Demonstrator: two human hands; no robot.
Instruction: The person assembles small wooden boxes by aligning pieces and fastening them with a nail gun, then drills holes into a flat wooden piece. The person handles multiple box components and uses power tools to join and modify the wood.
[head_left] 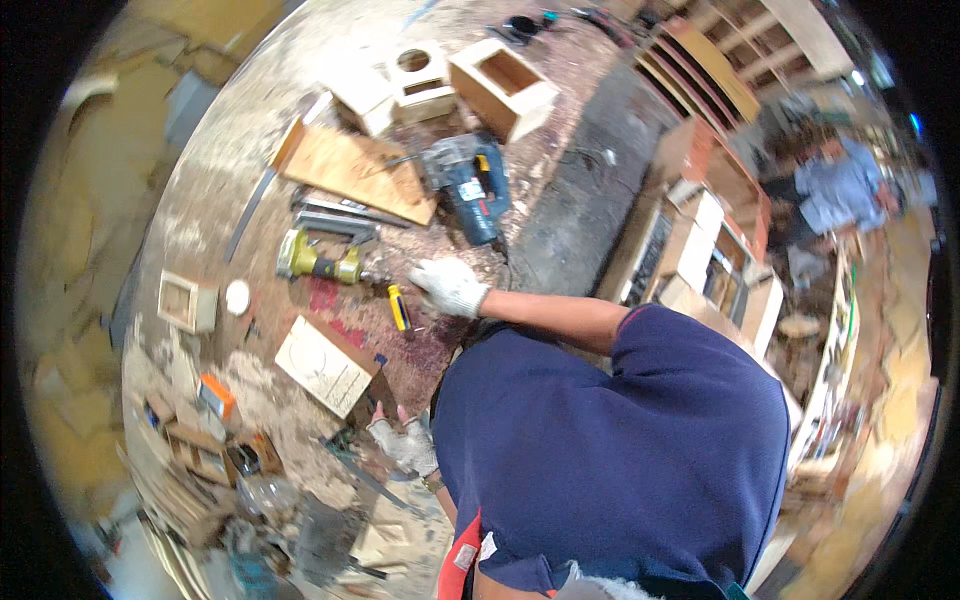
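Observation:
My right hand (450, 287), in a white glove, reaches over the bench with its fingers loosely stretched out, blurred by motion. Just beside its fingers lies a small yellow-and-black hand tool (399, 308); I see no grip on it. A yellow-green power tool (320, 262) lies beyond. Lower down, my left hand (405, 446) wears a white glove with bare fingertips, its fingers apart. It is close to the corner of a pale wooden piece (318, 368) with a pencilled circle on its face; whether they touch I cannot tell.
A blue jigsaw (468, 190) lies by a plywood board (360, 170). Wooden boxes (505, 85) stand at the far side. A small wooden frame (187, 303), a white disc (238, 297) and an orange box (216, 396) sit left. Another person (845, 190) is at right.

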